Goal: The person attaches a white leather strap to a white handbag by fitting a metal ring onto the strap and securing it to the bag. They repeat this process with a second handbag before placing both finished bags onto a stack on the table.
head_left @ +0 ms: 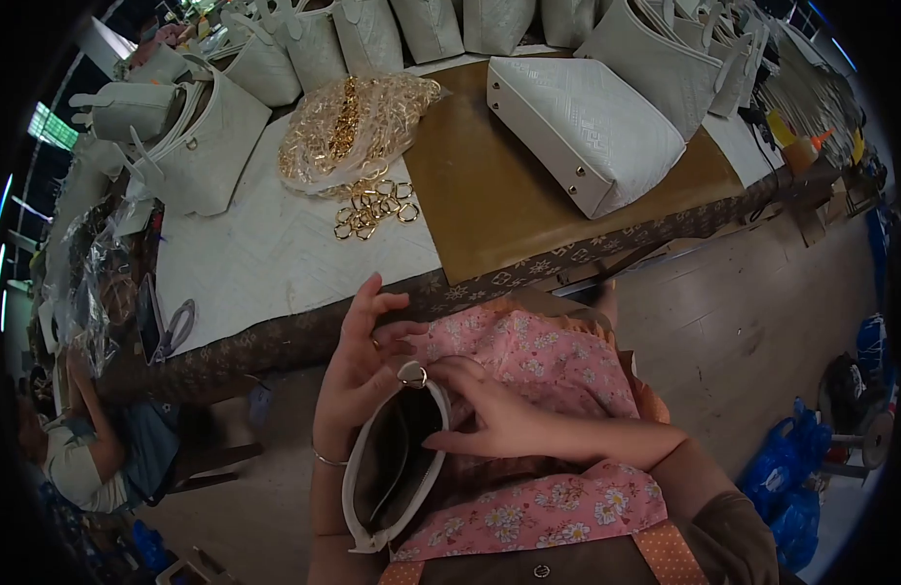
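Note:
A small white handbag (374,463) rests mouth-up against my lap, its dark lining showing. A gold ring (412,374) sits at the far end of its rim. My right hand (484,414) grips the bag's right side, the thumb over the rim and the fingers curled near the ring. Along the bag's left side, my left hand (363,346) has its fingers spread, with the palm close beside the ring. A pink floral apron (557,366) lies under the bag and my right forearm.
Ahead, a worktable (236,268) carries a plastic bag of gold chains (343,132), loose gold rings (377,210) and a white handbag on its side (592,127). Several white bags line the back. Scissors (177,327) lie at the left edge. A seated person (99,444) is at left.

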`<state>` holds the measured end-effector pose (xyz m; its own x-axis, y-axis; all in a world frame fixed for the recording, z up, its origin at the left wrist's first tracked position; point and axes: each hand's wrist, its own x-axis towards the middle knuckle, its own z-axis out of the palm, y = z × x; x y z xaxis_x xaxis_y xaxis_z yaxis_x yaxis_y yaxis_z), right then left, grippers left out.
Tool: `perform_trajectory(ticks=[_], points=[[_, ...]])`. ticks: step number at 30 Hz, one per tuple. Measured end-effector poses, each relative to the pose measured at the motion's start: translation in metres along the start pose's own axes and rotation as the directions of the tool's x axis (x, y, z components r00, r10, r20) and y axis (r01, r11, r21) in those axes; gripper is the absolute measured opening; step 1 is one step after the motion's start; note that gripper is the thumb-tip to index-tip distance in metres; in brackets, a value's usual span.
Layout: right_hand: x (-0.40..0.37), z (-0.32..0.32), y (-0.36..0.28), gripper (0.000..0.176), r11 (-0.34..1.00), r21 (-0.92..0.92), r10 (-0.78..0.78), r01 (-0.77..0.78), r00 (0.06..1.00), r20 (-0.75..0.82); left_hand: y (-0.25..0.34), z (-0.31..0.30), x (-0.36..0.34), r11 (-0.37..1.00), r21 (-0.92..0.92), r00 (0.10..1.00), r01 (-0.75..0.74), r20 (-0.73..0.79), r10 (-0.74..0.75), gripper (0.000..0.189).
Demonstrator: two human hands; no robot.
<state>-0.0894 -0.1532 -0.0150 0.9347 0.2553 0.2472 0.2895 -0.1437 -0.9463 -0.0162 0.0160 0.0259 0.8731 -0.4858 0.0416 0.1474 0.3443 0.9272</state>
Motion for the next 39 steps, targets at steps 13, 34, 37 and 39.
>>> perform_trajectory(ticks=[13, 34, 37, 39], points=[[-0.009, -0.034, 0.031, 0.033, 0.833, 0.247, 0.318, -0.494, 0.794, 0.518, -0.013, -0.012, -0.001, 0.893, 0.344, 0.894, 0.292, 0.233, -0.382, 0.030], [0.009, -0.023, -0.007, 0.012, 0.974, -0.224, 0.008, -0.037, 0.991, -0.130, -0.032, -0.016, -0.006, 0.895, 0.306, 0.924, 0.324, 0.103, -0.369, 0.025], [0.014, -0.031, -0.020, 0.011, 0.973, -0.227, -0.046, 0.033, 0.998, -0.051, -0.032, -0.014, -0.005, 0.918, 0.303, 0.948, 0.255, 0.110, -0.300, 0.025], [0.013, -0.033, -0.020, 0.010, 0.984, -0.177, -0.014, 0.013, 1.000, -0.004, -0.036, -0.011, -0.006, 0.921, 0.288, 0.948, 0.262, 0.099, -0.301, 0.025]])
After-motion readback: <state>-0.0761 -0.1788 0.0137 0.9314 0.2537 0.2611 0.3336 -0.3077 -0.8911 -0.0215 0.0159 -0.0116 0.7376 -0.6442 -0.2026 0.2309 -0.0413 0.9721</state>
